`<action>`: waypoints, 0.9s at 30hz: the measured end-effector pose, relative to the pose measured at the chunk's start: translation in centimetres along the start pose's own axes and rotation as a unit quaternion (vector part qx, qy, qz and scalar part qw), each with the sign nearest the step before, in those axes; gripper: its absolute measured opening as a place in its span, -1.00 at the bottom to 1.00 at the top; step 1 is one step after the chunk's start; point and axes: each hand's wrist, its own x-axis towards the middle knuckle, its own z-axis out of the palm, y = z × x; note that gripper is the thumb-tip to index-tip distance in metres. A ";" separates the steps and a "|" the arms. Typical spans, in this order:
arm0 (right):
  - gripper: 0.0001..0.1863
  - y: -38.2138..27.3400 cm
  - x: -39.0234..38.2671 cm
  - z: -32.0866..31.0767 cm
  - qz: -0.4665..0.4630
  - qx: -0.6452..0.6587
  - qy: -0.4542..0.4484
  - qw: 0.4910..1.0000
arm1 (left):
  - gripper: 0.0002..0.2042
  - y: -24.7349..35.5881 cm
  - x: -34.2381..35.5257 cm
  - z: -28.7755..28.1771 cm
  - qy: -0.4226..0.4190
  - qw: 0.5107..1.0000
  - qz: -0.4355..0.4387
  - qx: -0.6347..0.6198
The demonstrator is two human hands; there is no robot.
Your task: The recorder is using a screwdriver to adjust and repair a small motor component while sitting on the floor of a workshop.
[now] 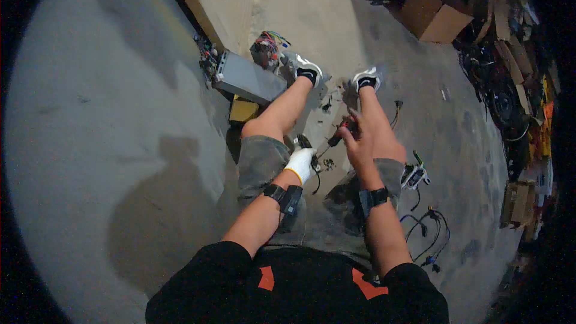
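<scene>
My left hand (300,165), in a white glove, is closed around a small dark part (305,142) between my knees. A short black cable (317,183) hangs below that hand. In my bare right hand (360,147) is a screwdriver (336,138) with a black and red handle. Its thin shaft slants down toward the part in the left hand; whether the tip touches it I cannot tell. Small dark scraps (327,107) lie on the floor between my feet.
A grey metal case (255,77) leans by my left leg, beside a yellow block (243,110) and coloured wires (271,45). On the right lie loose cables (441,228) and a white-and-green part (415,175). Farther right, a cardboard box (438,15) borders a heap of scrap.
</scene>
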 end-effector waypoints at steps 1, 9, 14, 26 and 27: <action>-0.45 0.1 0.2 0.0 -0.014 -0.048 0.009 0.999 | -0.81 0.1 -0.1 -0.3 -0.004 1.000 -0.022 -0.001; -0.51 3.0 1.0 -0.6 -0.003 0.102 0.041 0.994 | -0.86 -0.1 0.6 -0.1 0.001 0.999 -0.022 0.028; -0.53 0.9 0.4 -1.3 0.104 -0.111 0.055 0.987 | -0.87 0.3 -0.2 0.4 0.005 0.999 -0.049 0.003; -0.51 5.6 1.1 -1.8 0.057 -0.049 0.017 0.997 | -0.92 -0.5 1.9 -0.9 0.029 0.997 -0.035 0.061; -0.51 5.8 1.3 -1.6 0.032 -0.032 0.034 0.998 | -0.92 -0.5 1.7 -0.6 0.031 0.997 -0.031 0.068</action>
